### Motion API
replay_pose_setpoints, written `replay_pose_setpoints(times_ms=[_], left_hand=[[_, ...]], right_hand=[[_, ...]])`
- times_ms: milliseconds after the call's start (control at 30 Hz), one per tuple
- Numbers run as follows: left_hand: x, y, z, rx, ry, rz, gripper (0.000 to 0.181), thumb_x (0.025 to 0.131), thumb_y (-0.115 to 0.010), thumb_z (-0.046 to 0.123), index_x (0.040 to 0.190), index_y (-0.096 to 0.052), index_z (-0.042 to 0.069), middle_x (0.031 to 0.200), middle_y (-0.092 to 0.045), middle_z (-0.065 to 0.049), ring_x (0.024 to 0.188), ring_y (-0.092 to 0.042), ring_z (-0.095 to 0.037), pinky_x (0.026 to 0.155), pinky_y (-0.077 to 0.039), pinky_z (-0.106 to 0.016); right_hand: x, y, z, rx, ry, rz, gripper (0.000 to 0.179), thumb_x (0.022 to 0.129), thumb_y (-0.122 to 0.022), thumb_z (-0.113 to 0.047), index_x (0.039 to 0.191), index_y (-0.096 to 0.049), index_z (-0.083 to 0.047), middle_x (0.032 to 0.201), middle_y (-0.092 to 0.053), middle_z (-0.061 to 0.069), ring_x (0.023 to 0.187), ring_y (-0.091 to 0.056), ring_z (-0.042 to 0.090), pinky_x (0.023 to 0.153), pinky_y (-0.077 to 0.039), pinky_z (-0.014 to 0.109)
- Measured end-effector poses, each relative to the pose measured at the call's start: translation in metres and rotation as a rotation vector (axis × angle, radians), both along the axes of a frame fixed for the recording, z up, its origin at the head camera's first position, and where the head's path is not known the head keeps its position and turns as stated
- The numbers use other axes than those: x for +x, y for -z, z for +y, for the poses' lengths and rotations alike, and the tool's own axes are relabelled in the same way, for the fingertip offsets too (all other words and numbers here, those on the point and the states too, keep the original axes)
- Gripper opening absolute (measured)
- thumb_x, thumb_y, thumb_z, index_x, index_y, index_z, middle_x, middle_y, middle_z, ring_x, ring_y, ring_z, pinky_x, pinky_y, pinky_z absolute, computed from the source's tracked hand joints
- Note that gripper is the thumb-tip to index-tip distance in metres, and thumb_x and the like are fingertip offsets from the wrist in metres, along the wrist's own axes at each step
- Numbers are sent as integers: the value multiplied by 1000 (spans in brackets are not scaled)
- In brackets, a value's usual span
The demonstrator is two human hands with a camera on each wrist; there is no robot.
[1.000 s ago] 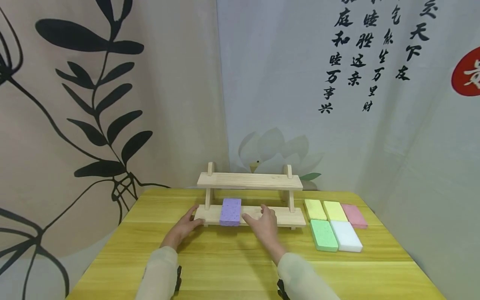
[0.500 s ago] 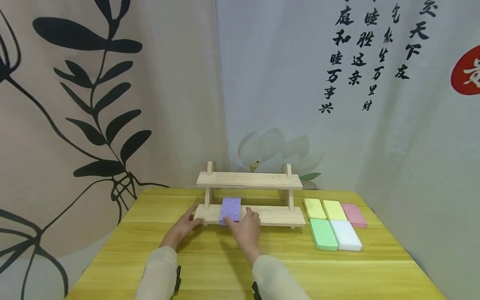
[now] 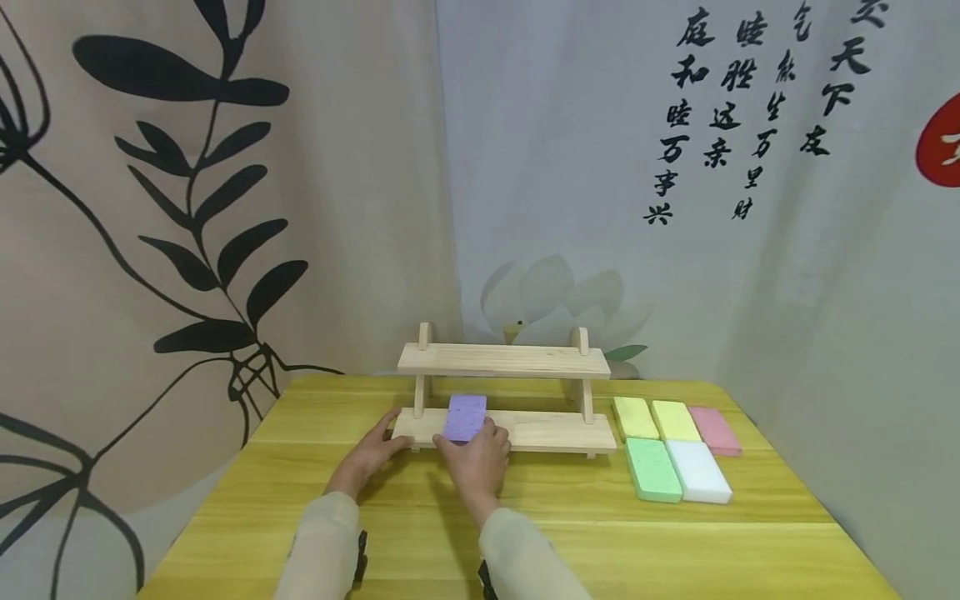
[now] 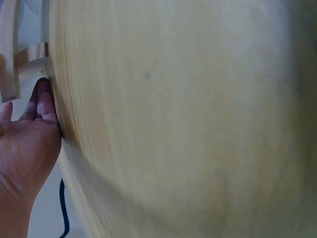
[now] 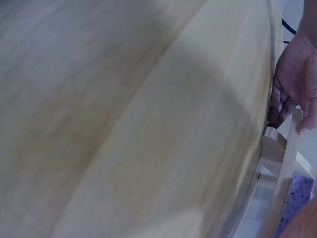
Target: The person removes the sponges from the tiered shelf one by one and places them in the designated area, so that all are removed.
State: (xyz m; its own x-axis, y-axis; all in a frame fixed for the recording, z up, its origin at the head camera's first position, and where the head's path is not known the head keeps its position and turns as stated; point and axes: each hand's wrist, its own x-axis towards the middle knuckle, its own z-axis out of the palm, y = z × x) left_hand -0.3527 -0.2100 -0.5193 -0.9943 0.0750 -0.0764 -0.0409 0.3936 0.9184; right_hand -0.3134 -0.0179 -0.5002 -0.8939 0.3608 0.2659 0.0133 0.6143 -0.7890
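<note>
A two-tier wooden shelf stands on the table. On the left part of its lower board lies a purple sponge, speckled with small holes. My right hand pinches the sponge's near end, thumb at the left and fingers at the right. At the left end of the lower board, my left hand holds the shelf, its thumb by the front edge. The right wrist view shows the board's end between the left thumb and fingers, and the sponge partly hidden at the lower right.
Right of the shelf, several sponges lie side by side on the wooden table: two yellow sponges, a pink sponge, a green sponge and a white sponge. A printed curtain hangs behind the table.
My right hand has moved left from beside the purple sponge and now pinches its near end. The left hand has stayed at the shelf's left end.
</note>
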Motion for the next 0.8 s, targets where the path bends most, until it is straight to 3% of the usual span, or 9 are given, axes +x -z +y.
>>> replay_pose_setpoints(times_ms=[367,800], left_hand=[[0,1,1,8,2,6,79,96,-65,31,159,-19,16,140,-46,-33,122,-53,-40,105,-34,-62],[0,0,2,21,1,-6,77,97,-63,28,159,-19,16,140,-46,-32,120,-53,-38,104,-35,-60]], right_hand=[[-3,-4,0,43,29,-8,83,66,-88,-48,123,-56,5,101,-54,15,95,-51,31,81,-47,49],[-2,-4,9,8,-41,-10,76,68,-87,-38,123,-57,5,105,-54,16,96,-51,30,83,-46,49]])
